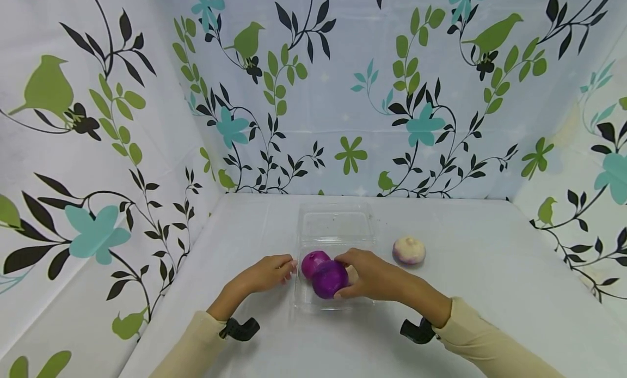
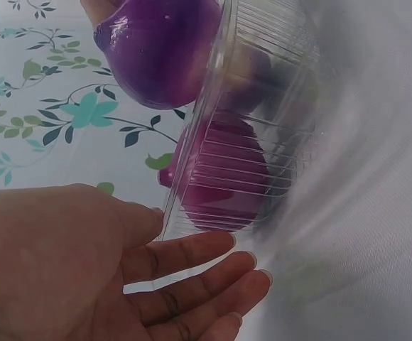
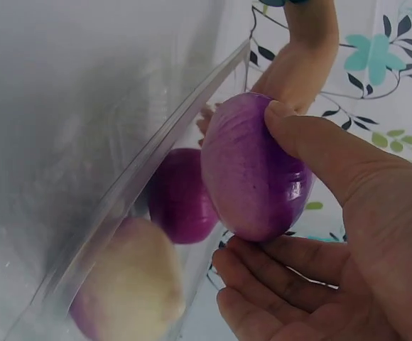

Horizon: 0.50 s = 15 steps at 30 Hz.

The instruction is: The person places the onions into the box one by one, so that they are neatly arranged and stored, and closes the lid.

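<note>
A purple turnip (image 1: 330,280) is pinched between the thumb and fingers of my right hand (image 1: 377,275), over a clear plastic container (image 1: 306,302). Inside that container sit a magenta, onion-like vegetable (image 2: 224,170) and a pale turnip (image 3: 135,280) with a purple side; my right hand partly covers the pale one in the head view. Beside the container's left wall is my left hand (image 1: 268,272), its fingers loosely extended and holding nothing. Its fingertips are close to the rim; whether they touch it I cannot tell.
The container's hinged clear lid (image 1: 336,224) lies folded back toward the rear of the table. Another white-and-purple turnip (image 1: 409,251) rests on the white tablecloth (image 1: 470,269) to the right. Printed fabric (image 1: 313,105) hangs around the back and sides.
</note>
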Each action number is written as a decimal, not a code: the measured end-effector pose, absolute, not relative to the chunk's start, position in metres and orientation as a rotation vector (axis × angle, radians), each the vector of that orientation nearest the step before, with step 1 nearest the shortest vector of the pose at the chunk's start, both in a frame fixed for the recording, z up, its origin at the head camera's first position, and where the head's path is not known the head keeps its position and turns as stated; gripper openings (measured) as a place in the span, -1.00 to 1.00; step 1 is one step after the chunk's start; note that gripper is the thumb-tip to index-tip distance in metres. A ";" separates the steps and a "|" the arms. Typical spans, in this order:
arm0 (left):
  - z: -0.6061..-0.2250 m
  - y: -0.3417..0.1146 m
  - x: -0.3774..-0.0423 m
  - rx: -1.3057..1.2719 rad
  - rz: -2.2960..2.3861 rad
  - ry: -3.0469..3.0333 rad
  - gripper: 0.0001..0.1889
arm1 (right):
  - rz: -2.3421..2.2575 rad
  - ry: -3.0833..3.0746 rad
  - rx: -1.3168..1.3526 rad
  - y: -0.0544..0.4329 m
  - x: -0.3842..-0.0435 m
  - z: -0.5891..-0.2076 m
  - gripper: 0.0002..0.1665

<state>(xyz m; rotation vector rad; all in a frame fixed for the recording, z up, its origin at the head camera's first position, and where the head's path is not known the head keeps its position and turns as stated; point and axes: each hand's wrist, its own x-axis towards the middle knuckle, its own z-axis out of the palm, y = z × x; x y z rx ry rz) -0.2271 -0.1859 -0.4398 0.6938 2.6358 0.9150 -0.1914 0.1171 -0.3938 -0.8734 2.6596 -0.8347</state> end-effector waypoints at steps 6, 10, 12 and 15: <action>-0.439 -0.186 -0.226 0.700 0.906 2.644 -0.71 | -0.798 2.657 -0.827 0.098 -0.189 -0.395 -0.09; -0.440 -0.187 -0.226 0.697 0.906 2.643 -0.70 | -0.784 2.676 -0.805 0.088 -0.188 -0.396 -0.09; -0.440 -0.187 -0.226 0.696 0.909 2.641 -0.69 | -0.782 2.684 -0.797 0.084 -0.187 -0.396 -0.09; -0.440 -0.187 -0.227 0.699 0.910 2.636 -0.69 | -0.771 2.695 -0.790 0.081 -0.187 -0.398 -0.08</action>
